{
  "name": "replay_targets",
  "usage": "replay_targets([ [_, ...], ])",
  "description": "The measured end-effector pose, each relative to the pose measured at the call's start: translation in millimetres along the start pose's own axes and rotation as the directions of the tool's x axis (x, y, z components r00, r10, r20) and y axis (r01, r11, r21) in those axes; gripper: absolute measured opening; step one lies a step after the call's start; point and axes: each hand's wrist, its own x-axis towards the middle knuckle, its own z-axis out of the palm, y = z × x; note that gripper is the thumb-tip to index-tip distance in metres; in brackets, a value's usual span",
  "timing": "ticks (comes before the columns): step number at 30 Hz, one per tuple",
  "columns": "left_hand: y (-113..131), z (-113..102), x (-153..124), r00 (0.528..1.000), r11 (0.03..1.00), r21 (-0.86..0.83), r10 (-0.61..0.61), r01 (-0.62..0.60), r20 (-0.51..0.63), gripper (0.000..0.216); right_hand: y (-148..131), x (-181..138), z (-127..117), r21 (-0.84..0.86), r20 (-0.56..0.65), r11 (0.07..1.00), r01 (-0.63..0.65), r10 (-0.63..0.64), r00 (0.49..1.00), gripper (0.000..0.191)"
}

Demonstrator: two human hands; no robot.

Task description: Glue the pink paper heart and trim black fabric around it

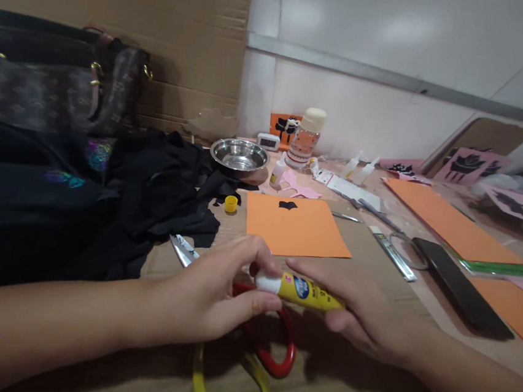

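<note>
A glue stick with a yellow barrel and a blue label lies level between my two hands. The white end is pinched between the thumb and fingers of my left hand. Around the yellow end, my right hand is closed. Below my left hand are scissors with a red handle loop and a yellow one; the hand covers part of them. Beyond my hands lies an orange paper sheet with a small black cutout near its far edge. A yellow cap stands to its left.
Black fabric heaps at the left by a patterned bag. At the back stand a metal bowl and a bottle. On the right are a dark phone-like slab, a blade case and more orange sheets.
</note>
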Motion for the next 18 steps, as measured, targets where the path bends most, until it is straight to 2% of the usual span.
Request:
replay_targets([
  [2,2.5,0.3,0.4,1.0,1.0,0.0,0.012,-0.012,-0.025,0.021,0.2,1.1,0.0,0.112,0.021,0.988,-0.105,0.103,0.994,0.059],
  [6,-1.3,2.6,3.6,0.977,0.96,-0.193,-0.211,0.204,-0.017,0.028,0.4,4.6,1.5,0.126,-0.07,0.95,-0.284,0.294,0.953,0.07],
  [8,-5.0,3.7,5.0,0.963,0.94,-0.221,-0.269,0.259,-0.013,0.032,0.3,5.4,2.2,0.13,-0.099,0.933,-0.335,0.348,0.932,0.073],
  [12,-5.6,4.8,4.9,0.979,0.949,-0.251,-0.201,0.191,-0.014,0.028,-0.2,1.7,6.6,0.294,-0.094,0.903,-0.314,0.354,0.931,0.061],
  [15,-0.7,5.4,3.1,0.992,0.951,-0.286,-0.128,0.12,-0.008,0.025,0.7,-4.5,14.1,0.523,0.028,0.759,-0.388,0.44,0.898,0.062],
  [18,3.1,5.7,2.8,0.99,0.958,-0.253,-0.14,0.132,-0.015,0.024,4.5,-7.3,20.6,0.638,0.185,0.585,-0.501,0.515,0.837,0.066],
])
